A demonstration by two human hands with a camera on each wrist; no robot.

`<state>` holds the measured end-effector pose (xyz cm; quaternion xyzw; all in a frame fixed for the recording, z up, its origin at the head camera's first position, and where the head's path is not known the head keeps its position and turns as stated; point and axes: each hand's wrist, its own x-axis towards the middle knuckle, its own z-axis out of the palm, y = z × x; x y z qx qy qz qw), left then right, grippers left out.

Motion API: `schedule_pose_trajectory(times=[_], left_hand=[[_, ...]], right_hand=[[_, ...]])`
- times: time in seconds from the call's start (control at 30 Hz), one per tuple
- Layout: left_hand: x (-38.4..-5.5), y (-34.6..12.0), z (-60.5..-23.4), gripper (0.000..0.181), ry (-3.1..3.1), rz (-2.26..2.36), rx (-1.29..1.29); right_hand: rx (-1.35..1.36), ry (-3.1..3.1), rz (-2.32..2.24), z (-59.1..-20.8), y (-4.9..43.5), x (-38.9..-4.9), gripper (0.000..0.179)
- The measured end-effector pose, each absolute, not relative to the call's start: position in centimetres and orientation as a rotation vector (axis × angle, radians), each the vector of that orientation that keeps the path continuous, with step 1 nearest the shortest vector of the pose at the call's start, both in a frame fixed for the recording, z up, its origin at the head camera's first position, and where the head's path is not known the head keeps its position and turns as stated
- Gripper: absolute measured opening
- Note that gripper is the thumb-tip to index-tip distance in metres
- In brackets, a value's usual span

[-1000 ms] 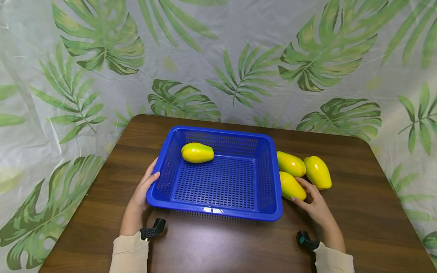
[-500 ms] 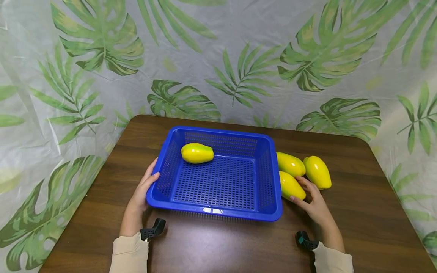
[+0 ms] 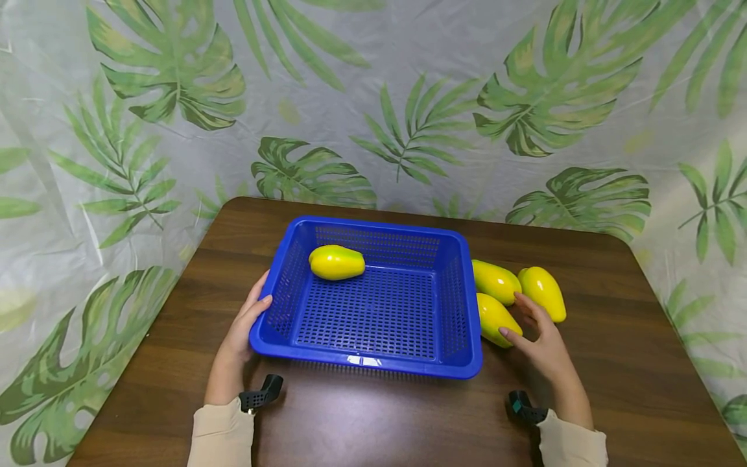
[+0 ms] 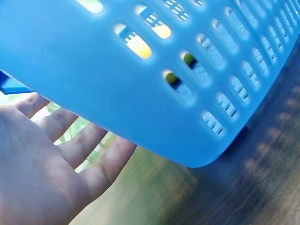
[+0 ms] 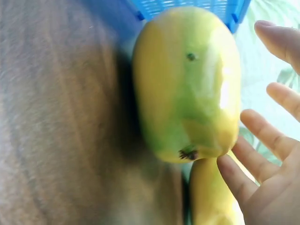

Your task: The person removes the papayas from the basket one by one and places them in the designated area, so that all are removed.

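A blue mesh basket (image 3: 373, 366) stands on the table, with one yellow papaya (image 3: 337, 263) lying at its back left. My left hand (image 3: 238, 334) holds the basket's left rim, thumb over the edge; the left wrist view has its fingers (image 4: 101, 176) beside the blue wall (image 4: 89, 84). Right of the basket lie a near papaya (image 3: 495, 319), a second papaya (image 3: 496, 282) behind it and a third papaya (image 3: 543, 293) farther right. Over the near one hovers my right hand (image 3: 545, 347), fingers spread. In the right wrist view the hand (image 5: 276, 180) is beside a yellow-green papaya (image 5: 187, 89), not gripping it.
The dark wooden table (image 3: 373, 421) extends to both sides and in front of the basket. Behind it hangs a pale curtain (image 3: 408, 78) with green leaf prints. Each wrist carries a black camera mount (image 3: 262, 391).
My right hand has loosened from the near papaya: its fingers have lifted and spread a little. The left hand, basket and fruit stay where they were.
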<state>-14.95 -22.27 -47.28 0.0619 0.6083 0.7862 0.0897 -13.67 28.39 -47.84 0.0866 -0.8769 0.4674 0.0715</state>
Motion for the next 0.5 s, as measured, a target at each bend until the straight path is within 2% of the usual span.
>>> schedule_pose_trajectory(times=[0.5], left_hand=[[-14.9, -22.3, -47.2, 0.052, 1.816, 2.335, 0.182]], right_hand=[[0.247, -2.645, 1.433, -45.9, 28.2, -14.2, 0.071]])
